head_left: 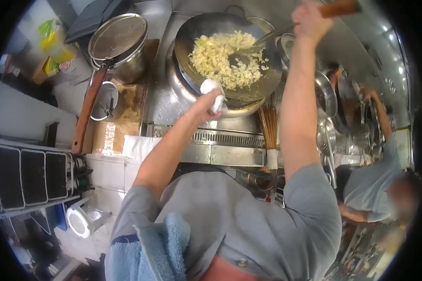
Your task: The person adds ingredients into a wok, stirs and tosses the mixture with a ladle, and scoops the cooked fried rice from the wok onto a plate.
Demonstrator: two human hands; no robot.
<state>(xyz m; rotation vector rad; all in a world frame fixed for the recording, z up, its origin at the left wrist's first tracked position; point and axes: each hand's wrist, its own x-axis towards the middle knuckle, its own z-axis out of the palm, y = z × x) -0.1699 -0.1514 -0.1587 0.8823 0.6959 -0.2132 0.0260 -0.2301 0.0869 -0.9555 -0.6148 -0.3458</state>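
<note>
Apparently partway through frying rice (211, 61), loose across the wok's (186, 35) middle, not yet dished out. Grips a white cloth (212, 87) at the wok's near edge, left hand's (205, 107) fingers clamped; clasps the ladle (279, 33) with right hand's (310, 21) fingers wrapped tight.

Bright light glints in small white spots off a grey stainless-steel wall (382, 61); wide-angle distortion bends the edges into black corners, while a co-worker in a grey short-sleeved shirt (373, 182) appears soft at right.
</note>
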